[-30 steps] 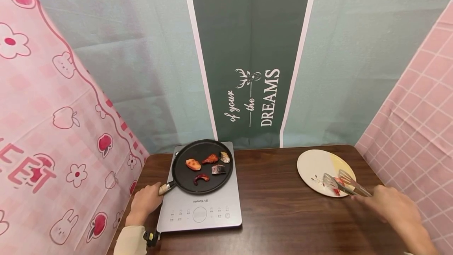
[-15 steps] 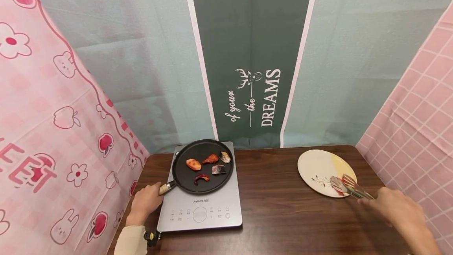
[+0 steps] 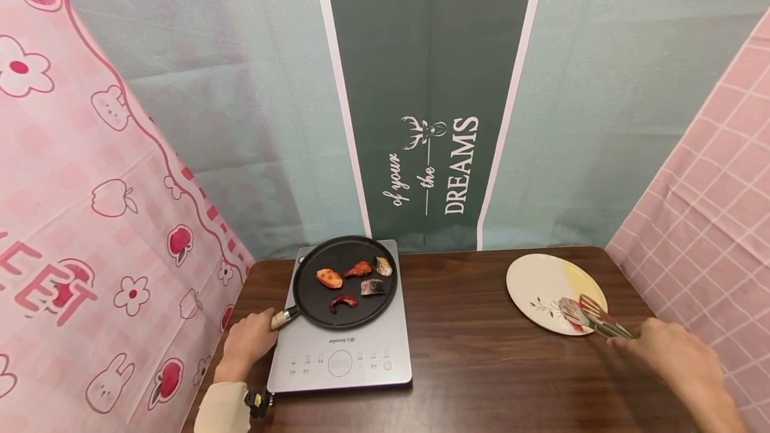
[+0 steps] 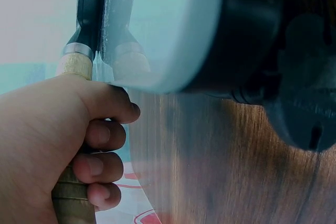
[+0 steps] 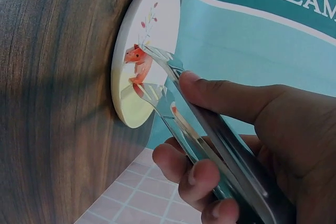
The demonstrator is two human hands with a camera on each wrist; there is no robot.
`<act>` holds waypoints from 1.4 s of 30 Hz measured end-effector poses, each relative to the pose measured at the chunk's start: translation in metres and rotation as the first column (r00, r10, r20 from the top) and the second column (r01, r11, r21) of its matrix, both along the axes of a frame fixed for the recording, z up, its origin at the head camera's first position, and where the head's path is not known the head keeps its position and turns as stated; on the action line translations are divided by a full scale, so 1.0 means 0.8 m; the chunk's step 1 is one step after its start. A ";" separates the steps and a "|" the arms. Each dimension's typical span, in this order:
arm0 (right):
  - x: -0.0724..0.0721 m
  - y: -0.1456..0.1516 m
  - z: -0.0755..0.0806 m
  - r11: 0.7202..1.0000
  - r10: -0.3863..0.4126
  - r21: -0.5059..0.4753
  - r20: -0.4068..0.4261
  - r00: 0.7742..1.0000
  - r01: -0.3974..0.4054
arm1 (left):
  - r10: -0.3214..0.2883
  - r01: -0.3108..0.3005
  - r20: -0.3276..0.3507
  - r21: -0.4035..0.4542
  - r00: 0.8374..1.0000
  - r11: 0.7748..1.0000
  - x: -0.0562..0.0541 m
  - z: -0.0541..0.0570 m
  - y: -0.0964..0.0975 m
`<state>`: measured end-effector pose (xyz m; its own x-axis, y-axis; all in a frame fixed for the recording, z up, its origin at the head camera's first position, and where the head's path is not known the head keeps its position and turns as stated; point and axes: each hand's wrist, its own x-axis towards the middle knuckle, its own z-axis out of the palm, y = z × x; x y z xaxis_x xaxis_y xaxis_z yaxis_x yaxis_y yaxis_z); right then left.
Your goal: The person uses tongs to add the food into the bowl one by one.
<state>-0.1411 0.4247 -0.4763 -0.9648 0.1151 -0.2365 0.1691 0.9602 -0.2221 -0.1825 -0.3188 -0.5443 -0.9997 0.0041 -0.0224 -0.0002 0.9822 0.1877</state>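
My left hand grips the wooden handle of a flat black frying pan on an induction cooker. In the pan lie a chicken drumstick, a curled dark-red tentacle, an orange-yellow piece and two silvery fish pieces. At the right, my right hand holds metal tongs, thumb on one arm and fingers on the other. Their slotted ends straddle a red shrimp-like piece on an oval plate; whether they pinch it I cannot tell.
The silver induction cooker stands on the left of a brown wooden table. Bare tabletop lies between cooker and plate. A pink printed cloth hangs at left, a pink grid cloth at right, a green-grey one behind.
The slotted ends of the tongs have drawn closer together over the plate, and my right hand has shifted slightly right. My left hand, the pan and its food stay put.
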 end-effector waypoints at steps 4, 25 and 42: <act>0.000 0.000 -0.001 1.000 0.002 -0.001 -0.015 1.000 -0.002 | 0.000 0.000 -0.002 -0.001 1.000 1.000 0.000 0.000 0.000; -0.006 -0.008 -0.010 1.000 0.025 0.012 -0.120 0.992 -0.024 | -0.009 0.009 -0.016 -0.009 1.000 1.000 -0.001 -0.002 -0.001; -0.009 -0.015 -0.004 1.000 0.012 0.000 -0.143 0.990 -0.012 | -0.008 0.007 -0.008 -0.008 1.000 1.000 0.000 -0.001 -0.001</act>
<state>-0.1485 0.4127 -0.4794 -0.9900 0.1034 -0.0956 0.1240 0.9619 -0.2438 -0.1829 -0.3198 -0.5449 -0.9998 0.0114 -0.0147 0.0086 0.9836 0.1801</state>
